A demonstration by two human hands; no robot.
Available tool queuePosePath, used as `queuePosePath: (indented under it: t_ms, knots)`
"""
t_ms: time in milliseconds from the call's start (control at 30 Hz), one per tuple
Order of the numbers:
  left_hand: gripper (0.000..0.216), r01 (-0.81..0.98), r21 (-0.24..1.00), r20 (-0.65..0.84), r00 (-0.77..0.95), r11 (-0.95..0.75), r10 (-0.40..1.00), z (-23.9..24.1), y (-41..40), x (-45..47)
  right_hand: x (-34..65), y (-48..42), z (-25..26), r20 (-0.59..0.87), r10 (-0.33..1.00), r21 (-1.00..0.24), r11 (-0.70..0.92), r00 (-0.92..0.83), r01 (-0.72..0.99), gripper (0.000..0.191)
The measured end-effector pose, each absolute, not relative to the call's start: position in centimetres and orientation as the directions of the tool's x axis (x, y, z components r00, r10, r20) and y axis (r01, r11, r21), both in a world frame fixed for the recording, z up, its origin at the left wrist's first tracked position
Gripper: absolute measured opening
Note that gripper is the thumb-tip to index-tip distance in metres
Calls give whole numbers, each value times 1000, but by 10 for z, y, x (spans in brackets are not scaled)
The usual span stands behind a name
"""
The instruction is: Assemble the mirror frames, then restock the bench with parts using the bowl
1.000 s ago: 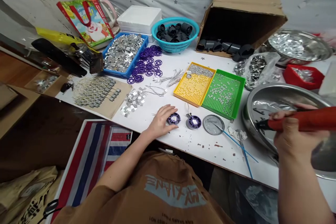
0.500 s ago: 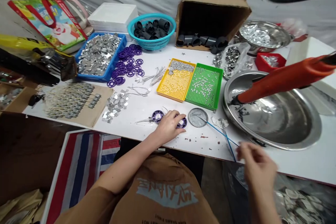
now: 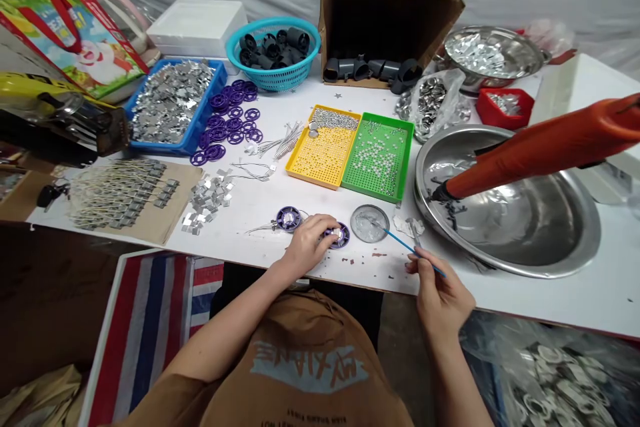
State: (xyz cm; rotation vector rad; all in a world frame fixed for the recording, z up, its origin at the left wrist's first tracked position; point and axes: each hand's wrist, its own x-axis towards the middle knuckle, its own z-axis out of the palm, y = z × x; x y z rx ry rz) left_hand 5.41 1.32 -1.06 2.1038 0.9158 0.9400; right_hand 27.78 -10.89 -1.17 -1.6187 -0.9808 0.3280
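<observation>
- The left hand [image 3: 311, 240] is partly closed over the white surface [image 3: 320, 199], its thumb and fingertips on the left side of a purple round part [image 3: 341, 237]; whether it grips the part or only steadies it cannot be told.
- That part lies flat near the surface's front edge, partly covered by the fingers; a second purple disc [image 3: 289, 218] lies just left of the hand, with thin wires [image 3: 261, 229] trailing from its left side.
- The right hand [image 3: 431, 273] is closed in a pinch, thumb against finger, on the rear of a thin blue stick [image 3: 400, 241]; the stick slants up and left, its far end in a round shallow dish [image 3: 363, 239] of greyish paste.
- The dish stands just right of the purple round part, apart from it; behind it sit a yellow tray [image 3: 313, 180] and a green tray [image 3: 370, 195], side by side and holding small metal bits.
- Right of the dish, an orange-handled tool [image 3: 540, 153] slants over a wide steel basin [image 3: 540, 272].
</observation>
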Motion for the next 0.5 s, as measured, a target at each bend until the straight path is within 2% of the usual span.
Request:
queuePosePath:
  t_ms: [100, 233, 333, 400, 500]
  knots:
    - [16, 343, 749, 372, 489, -566, 789, -13, 12, 54, 273, -118, -6, 363, 737, -863, 36, 570, 504, 22]
    - [19, 383, 726, 387, 457, -570, 801, -9, 7, 53, 268, -126, -3, 325, 679, -896, -2, 658, 444, 22]
    - [19, 393, 635, 517, 423, -665, 744, -2, -9, 60, 267, -131, -4, 327, 636, -903, -8, 699, 429, 22]
    - [15, 298, 567, 577, 521, -768, 628, -2, -24, 69, 267, -133, -5, 324, 639, -904, -8, 698, 428, 23]
    - [14, 201, 560, 448, 743, -804, 498, -12, -42, 86, 268, -135, -8, 327, 650, -901, -4, 686, 434, 23]
